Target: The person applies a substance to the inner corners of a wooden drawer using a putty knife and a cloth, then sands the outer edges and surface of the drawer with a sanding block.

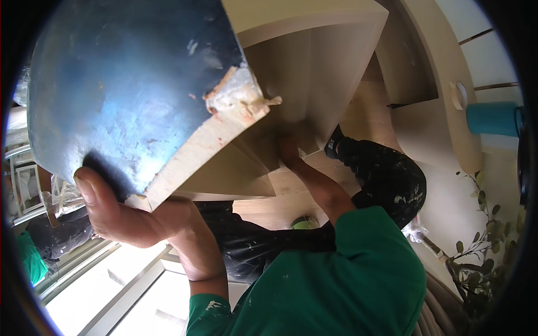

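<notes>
A thick board with a worn blue face (129, 84) and a pale chipped edge fills the upper left. My left hand (120, 213) grips its lower edge, thumb up on the blue face. My right hand (288, 151) reaches under the board into the pale wooden shelf unit (319, 61) and presses against an inner panel; its fingers are in shadow. Green sleeves cover both my arms. My dark, paint-spotted trousers (386, 179) show below the shelf unit.
A light wooden floor (370, 112) lies beyond the shelf unit. A pale curved panel with a round hole (457, 95) stands at the right, next to a teal cylinder (493, 119). A leafy plant (482, 246) is at the lower right. White frames (112, 285) run along the lower left.
</notes>
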